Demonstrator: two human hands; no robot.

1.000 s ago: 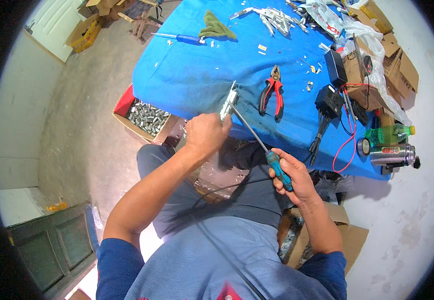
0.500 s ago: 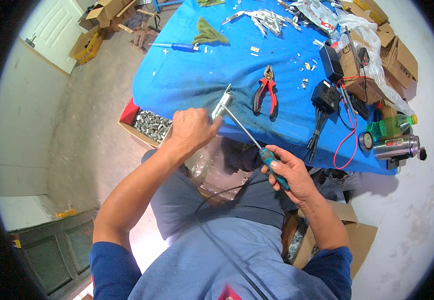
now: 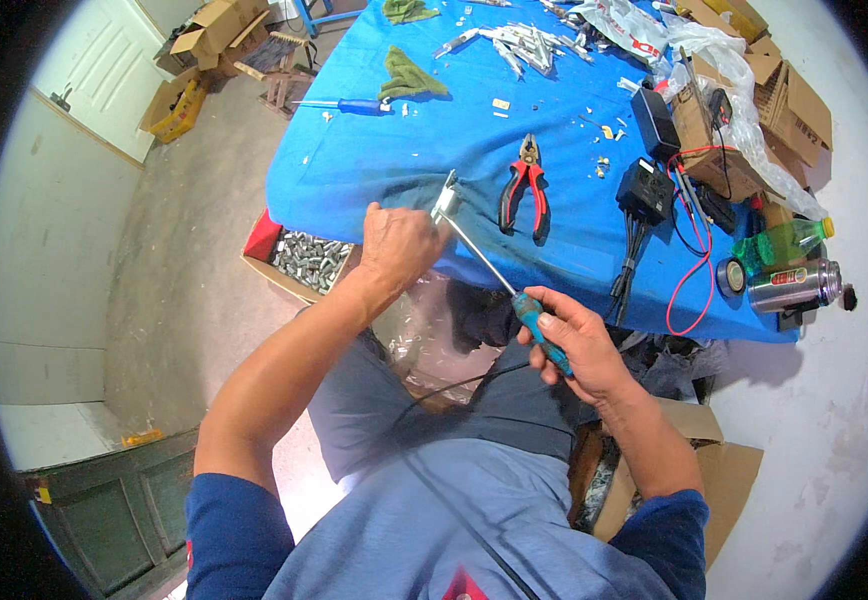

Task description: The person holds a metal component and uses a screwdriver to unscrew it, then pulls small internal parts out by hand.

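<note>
My left hand is closed on a small, slim white-and-silver piece at the near edge of the blue-covered table. The piece's far end sticks out past the fingers; the rest is hidden by them. In my right hand is a screwdriver with a teal and dark handle, its thumb lying along the grip. The long shaft runs up and left, its tip meeting the piece beside my left fingers. Red-and-black pliers lie on the cloth just beyond the shaft, jaws pointing away.
An open box of small metal cylinders stands left of my left hand. Farther off lie a blue-handled screwdriver, a green rag and a pile of slim white pieces. Black adapters, cables and a steel flask crowd the right side.
My left hand has shifted to the right and covers more of the piece. The screwdriver tip stays at the piece, while my right hand has barely moved.
</note>
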